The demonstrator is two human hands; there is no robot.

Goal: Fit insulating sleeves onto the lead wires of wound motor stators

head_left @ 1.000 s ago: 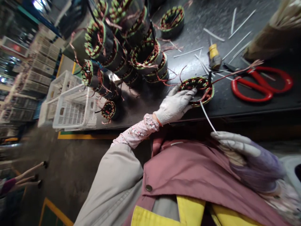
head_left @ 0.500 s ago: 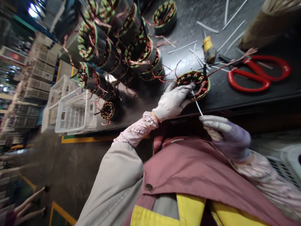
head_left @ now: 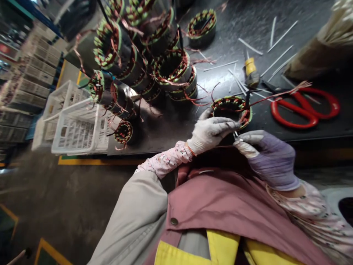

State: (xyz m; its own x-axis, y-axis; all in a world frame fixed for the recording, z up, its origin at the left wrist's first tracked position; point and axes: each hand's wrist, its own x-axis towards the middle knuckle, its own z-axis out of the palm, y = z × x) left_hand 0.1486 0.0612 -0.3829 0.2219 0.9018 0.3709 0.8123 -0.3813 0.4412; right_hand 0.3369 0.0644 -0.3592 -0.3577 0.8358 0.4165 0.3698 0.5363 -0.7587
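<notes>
A motor stator [head_left: 249,117] with red and green windings sits on the dark bench near its front edge. My left hand [head_left: 213,130], in a white glove, holds its near left side, thumb at the rim and fingers along the front. My right hand [head_left: 271,156], in a purple and white glove, pinches a thin white strip [head_left: 235,135] just in front of the stator. Most of that strip is hidden by my fingers. A twisted copper lead [head_left: 278,96] runs from the stator to the right, and a black sleeve stands up at its rim.
Stacked stators [head_left: 173,75] stand to the left, with another stator [head_left: 202,27] behind. Red-handled scissors [head_left: 293,114], a yellow screwdriver [head_left: 250,68] and loose white strips [head_left: 282,36] lie at the right. White plastic crates [head_left: 77,129] stand beyond the bench's left end.
My left fingers have moved from inside the stator to its near right rim. My right hand is closer to the stator, and less of the white strip shows between my hands.
</notes>
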